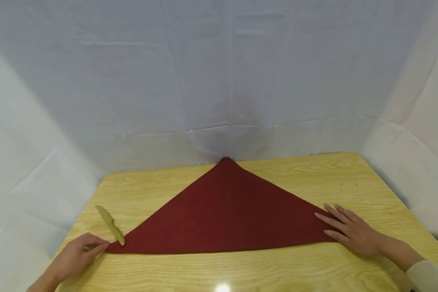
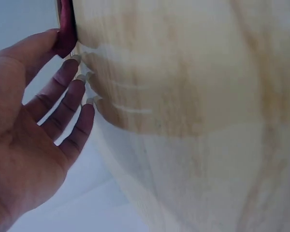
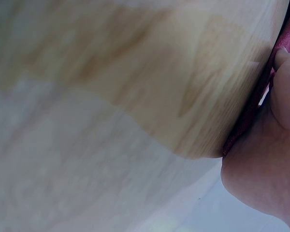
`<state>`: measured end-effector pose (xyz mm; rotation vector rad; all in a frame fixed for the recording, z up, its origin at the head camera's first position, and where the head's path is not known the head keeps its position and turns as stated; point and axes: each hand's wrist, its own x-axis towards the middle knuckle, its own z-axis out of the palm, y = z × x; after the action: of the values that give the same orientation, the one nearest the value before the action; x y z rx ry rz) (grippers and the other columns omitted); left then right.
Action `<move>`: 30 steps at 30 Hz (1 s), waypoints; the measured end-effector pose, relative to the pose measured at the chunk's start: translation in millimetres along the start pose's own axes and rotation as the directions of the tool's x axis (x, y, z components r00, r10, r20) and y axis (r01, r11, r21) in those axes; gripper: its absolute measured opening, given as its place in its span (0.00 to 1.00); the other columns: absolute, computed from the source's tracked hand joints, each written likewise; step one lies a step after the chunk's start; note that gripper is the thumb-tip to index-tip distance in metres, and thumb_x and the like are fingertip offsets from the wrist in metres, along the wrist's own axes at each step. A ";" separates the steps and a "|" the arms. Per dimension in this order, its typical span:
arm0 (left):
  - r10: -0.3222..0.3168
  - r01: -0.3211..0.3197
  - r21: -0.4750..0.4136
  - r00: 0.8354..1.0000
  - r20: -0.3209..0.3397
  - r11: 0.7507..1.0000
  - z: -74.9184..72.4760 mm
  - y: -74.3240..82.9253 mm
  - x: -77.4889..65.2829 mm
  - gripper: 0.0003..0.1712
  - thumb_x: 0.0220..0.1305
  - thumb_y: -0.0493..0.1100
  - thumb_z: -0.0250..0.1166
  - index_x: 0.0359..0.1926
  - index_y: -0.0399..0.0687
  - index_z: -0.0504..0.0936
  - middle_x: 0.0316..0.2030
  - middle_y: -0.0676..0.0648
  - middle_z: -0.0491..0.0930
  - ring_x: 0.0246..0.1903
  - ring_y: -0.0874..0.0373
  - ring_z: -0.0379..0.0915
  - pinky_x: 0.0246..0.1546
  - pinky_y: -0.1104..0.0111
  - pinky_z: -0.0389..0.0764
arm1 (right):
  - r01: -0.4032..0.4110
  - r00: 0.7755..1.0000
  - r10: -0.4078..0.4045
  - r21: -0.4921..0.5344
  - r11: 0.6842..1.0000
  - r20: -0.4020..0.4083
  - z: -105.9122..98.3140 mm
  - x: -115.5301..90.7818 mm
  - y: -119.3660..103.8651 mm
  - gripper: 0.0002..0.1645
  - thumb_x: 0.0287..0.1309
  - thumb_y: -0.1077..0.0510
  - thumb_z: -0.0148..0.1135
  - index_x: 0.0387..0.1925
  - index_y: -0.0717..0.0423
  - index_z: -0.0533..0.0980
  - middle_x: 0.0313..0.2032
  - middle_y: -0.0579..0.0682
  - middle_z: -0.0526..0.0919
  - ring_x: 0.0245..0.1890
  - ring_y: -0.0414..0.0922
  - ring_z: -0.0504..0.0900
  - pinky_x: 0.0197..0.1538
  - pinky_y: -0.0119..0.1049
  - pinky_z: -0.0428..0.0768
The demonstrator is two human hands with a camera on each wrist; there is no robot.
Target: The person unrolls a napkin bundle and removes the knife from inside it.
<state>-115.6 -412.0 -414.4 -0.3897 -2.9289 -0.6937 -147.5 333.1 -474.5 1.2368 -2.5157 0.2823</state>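
Note:
A dark red cloth (image 1: 219, 215), folded into a triangle, lies across the table with its peak at the far edge. At its left corner my left hand (image 1: 76, 255) pinches the cloth between thumb and fingers. The left wrist view shows the cloth's tip (image 2: 66, 41) by the thumb, the other fingers bent close to the tabletop. My right hand (image 1: 357, 233) rests on the right corner, fingers spread and fairly straight. In the right wrist view, only part of this hand (image 3: 266, 154) shows beside the cloth's edge. A yellowish knife-shaped piece (image 1: 109, 224) overlaps the cloth near my left hand.
The wood-grained table (image 1: 160, 275) has rounded far corners. Pale sheeting (image 1: 219, 81) hangs behind it and along both sides. The cloth's peak reaches the sheeting at the back.

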 end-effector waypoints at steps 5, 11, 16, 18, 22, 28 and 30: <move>-0.126 0.125 0.014 0.990 0.071 0.992 -1.9 -1.6 -0.8 0.00 0.57 0.42 0.70 0.31 0.53 0.86 0.31 0.57 0.80 0.31 0.72 0.73 0.31 0.72 0.76 | 0.001 1.000 -0.001 0.002 1.000 0.011 -0.6 0.9 -0.3 0.32 0.69 0.58 0.52 0.72 0.51 0.59 0.74 0.46 0.41 0.72 0.43 0.34 0.68 0.29 0.32; -0.139 0.148 -0.064 0.982 0.130 0.987 -3.9 -4.5 0.5 0.03 0.60 0.41 0.68 0.35 0.46 0.84 0.29 0.56 0.81 0.29 0.71 0.72 0.29 0.72 0.74 | -0.018 1.000 0.018 0.003 1.000 0.016 -1.6 2.1 -2.2 0.33 0.67 0.59 0.54 0.71 0.51 0.60 0.74 0.46 0.40 0.72 0.41 0.33 0.67 0.27 0.31; -0.182 0.208 -0.103 0.960 0.214 0.973 -9.3 -5.9 3.6 0.10 0.62 0.41 0.65 0.40 0.37 0.82 0.31 0.51 0.80 0.29 0.69 0.73 0.30 0.71 0.75 | 0.015 1.000 -0.015 0.001 1.000 0.008 -0.4 2.6 0.8 0.31 0.67 0.59 0.54 0.70 0.54 0.61 0.74 0.48 0.43 0.72 0.42 0.33 0.68 0.28 0.33; -0.197 0.222 -0.087 0.953 0.230 0.971 -10.8 -4.0 4.7 0.11 0.63 0.41 0.65 0.41 0.36 0.82 0.33 0.50 0.80 0.31 0.69 0.73 0.31 0.70 0.75 | 0.042 0.999 -0.042 -0.002 0.999 -0.004 -1.9 4.0 1.6 0.30 0.67 0.59 0.54 0.69 0.56 0.63 0.74 0.48 0.44 0.73 0.43 0.34 0.69 0.30 0.34; -0.212 0.234 -0.067 0.947 0.242 0.970 -11.9 2.1 7.1 0.12 0.63 0.42 0.65 0.42 0.36 0.81 0.33 0.49 0.79 0.31 0.67 0.72 0.31 0.69 0.75 | -0.049 0.998 0.047 0.051 0.998 0.046 -6.2 3.7 -1.0 0.31 0.67 0.59 0.54 0.70 0.52 0.62 0.74 0.46 0.44 0.72 0.43 0.36 0.67 0.26 0.32; -0.214 0.225 -0.028 0.954 0.210 0.974 -11.1 9.5 10.4 0.11 0.61 0.41 0.66 0.41 0.37 0.80 0.30 0.50 0.78 0.29 0.63 0.73 0.28 0.69 0.74 | -0.223 0.969 0.197 0.186 0.957 0.147 -11.8 1.4 -4.1 0.29 0.69 0.58 0.52 0.69 0.50 0.64 0.71 0.53 0.55 0.71 0.50 0.46 0.63 0.19 0.32; -0.214 0.219 -0.004 0.957 0.198 0.976 -11.2 11.4 11.5 0.11 0.61 0.41 0.66 0.40 0.38 0.80 0.30 0.50 0.79 0.29 0.60 0.74 0.28 0.67 0.74 | -0.260 0.959 0.224 0.227 0.939 0.175 -13.3 0.9 -3.5 0.28 0.70 0.57 0.52 0.69 0.50 0.64 0.71 0.55 0.56 0.71 0.54 0.48 0.64 0.19 0.33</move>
<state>-123.1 -404.7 -397.8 -0.1468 -3.1874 -0.7601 -142.6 334.5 -461.7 1.0629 -2.8350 0.6019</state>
